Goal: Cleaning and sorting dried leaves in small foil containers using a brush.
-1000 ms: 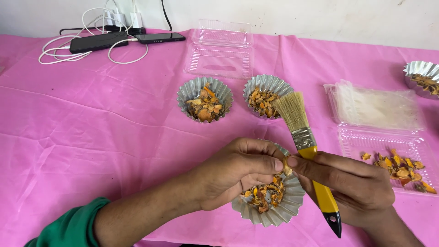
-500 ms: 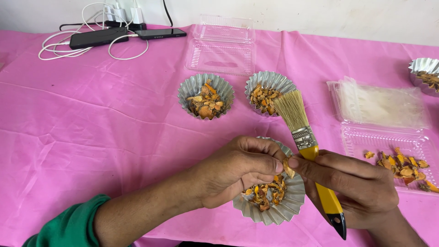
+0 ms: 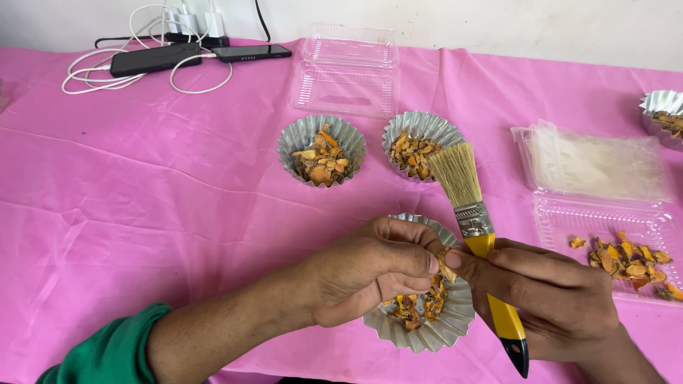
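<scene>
A: Left to right, pls. Surface first.

B: Pink cloth (image 3: 142,213), thin, creased, covers the table. Far left at the back: white cables (image 3: 135,71) in loose loops, a black slab-shaped pack (image 3: 153,59), a dark phone (image 3: 250,52) lying flat.

A: Packaging?

B: Clear ribbed plastic clamshell (image 3: 348,75), hinged open, back centre. No label I can make out. In front of it two fluted foil cups, left cup (image 3: 320,151) and right cup (image 3: 420,146), both holding dry orange-brown chips.

A: Hands?

B: Left hand (image 3: 370,274), green sleeve on the forearm, is over a third fluted foil cup (image 3: 427,320) at the near edge. Thumb and forefinger pinch a small tan chip (image 3: 447,264) above that cup. Right hand (image 3: 555,302) meets it: fingertips touch the same chip, while the rest of the fingers clasp a flat brush (image 3: 477,235) by its yellow handle. Black tip points down toward the near edge, metal ferrule mid, pale bristles fanned upward, next to the right cup.

A: Far right?

B: Clear bag (image 3: 597,163), soft, wrinkled, atop a clear tray (image 3: 562,220) w/ more orange chips. Another foil cup (image 3: 665,107) at the frame edge, partly cut off.
</scene>
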